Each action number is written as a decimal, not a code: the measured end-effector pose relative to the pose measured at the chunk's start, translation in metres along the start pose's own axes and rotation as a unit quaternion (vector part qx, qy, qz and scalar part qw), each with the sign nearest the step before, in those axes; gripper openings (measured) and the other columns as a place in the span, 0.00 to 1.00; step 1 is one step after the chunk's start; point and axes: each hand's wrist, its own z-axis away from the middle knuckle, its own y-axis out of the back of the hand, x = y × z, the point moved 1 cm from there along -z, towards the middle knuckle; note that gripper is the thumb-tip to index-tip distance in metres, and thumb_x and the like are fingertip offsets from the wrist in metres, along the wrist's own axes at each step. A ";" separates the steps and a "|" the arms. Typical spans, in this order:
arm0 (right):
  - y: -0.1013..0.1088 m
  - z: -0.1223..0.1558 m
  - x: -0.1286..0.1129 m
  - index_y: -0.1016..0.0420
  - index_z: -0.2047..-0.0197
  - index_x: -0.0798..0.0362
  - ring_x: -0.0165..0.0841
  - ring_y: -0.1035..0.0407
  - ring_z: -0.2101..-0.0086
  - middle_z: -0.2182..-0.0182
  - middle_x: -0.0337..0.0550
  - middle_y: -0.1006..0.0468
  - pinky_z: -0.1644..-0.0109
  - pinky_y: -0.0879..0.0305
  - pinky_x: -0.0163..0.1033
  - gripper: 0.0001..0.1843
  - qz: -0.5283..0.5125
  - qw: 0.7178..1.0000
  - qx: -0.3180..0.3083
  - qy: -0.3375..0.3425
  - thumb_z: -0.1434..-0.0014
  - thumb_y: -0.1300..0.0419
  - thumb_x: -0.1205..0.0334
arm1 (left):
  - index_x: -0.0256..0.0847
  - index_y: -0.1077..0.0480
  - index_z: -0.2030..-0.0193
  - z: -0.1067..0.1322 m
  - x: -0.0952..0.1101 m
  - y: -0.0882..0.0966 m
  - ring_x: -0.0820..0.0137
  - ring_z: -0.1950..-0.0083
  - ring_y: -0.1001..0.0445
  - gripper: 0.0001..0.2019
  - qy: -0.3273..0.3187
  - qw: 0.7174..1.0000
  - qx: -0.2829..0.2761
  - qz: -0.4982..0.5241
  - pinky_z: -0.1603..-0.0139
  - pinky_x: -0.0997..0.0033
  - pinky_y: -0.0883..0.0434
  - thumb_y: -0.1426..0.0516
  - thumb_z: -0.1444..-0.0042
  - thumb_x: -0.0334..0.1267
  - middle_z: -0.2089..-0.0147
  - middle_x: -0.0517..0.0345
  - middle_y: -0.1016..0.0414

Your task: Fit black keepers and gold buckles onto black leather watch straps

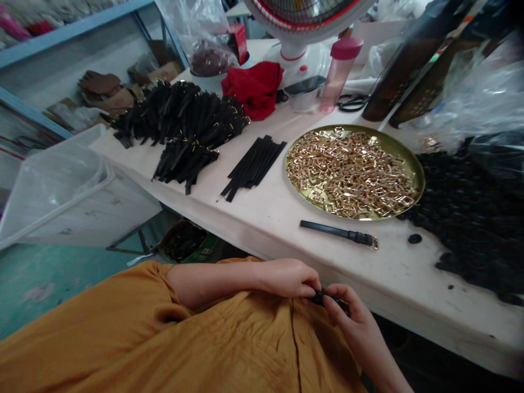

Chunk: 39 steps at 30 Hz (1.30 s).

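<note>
Close to my body, just off the table's front edge, both hands are closed on a small black strap [319, 296]. My left hand [289, 277] pinches one end, and my right hand [347, 308] grips the other with thumb and fingers. Much of the strap is hidden by my fingers. On the table ahead lies a black strap with a gold buckle [335, 230]. Beyond it a round gold tray [291, 188] is heaped with gold buckles [352, 172]. To its left are several flat black strips [254, 166].
Bundles of black straps [180, 117] are piled at the back left. Small black loops [470, 218] are heaped at the right. Behind stand a red cloth [254, 90], a pink bottle [339, 73], scissors [354, 102] and a fan [305, 16]. A white bin [82, 202] is left of the table.
</note>
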 end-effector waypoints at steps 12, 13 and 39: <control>0.003 0.005 -0.003 0.29 0.68 0.50 0.37 0.31 0.68 0.71 0.43 0.24 0.63 0.35 0.40 0.11 0.058 0.995 -0.028 0.071 0.49 0.44 0.52 | 0.37 0.35 0.69 -0.013 -0.017 -0.021 0.80 0.79 0.33 0.02 0.099 0.932 -0.069 0.341 0.71 0.78 0.34 0.47 0.48 0.29 0.77 0.67 0.32; 0.003 0.003 -0.002 0.29 0.68 0.50 0.37 0.31 0.67 0.71 0.43 0.25 0.63 0.35 0.40 0.11 0.055 0.996 -0.019 0.063 0.50 0.44 0.52 | 0.37 0.36 0.70 -0.013 -0.016 -0.020 0.80 0.79 0.34 0.02 0.105 0.941 -0.079 0.312 0.72 0.78 0.34 0.49 0.47 0.30 0.78 0.67 0.32; -0.013 -0.005 0.006 0.33 0.67 0.51 0.35 0.34 0.71 0.73 0.40 0.28 0.66 0.38 0.38 0.14 0.005 0.995 0.091 -0.043 0.50 0.45 0.49 | 0.37 0.32 0.60 -0.017 -0.004 -0.009 0.64 0.64 0.29 0.17 0.091 0.991 -0.020 -0.100 0.69 0.72 0.36 0.52 0.49 0.47 0.64 0.51 0.27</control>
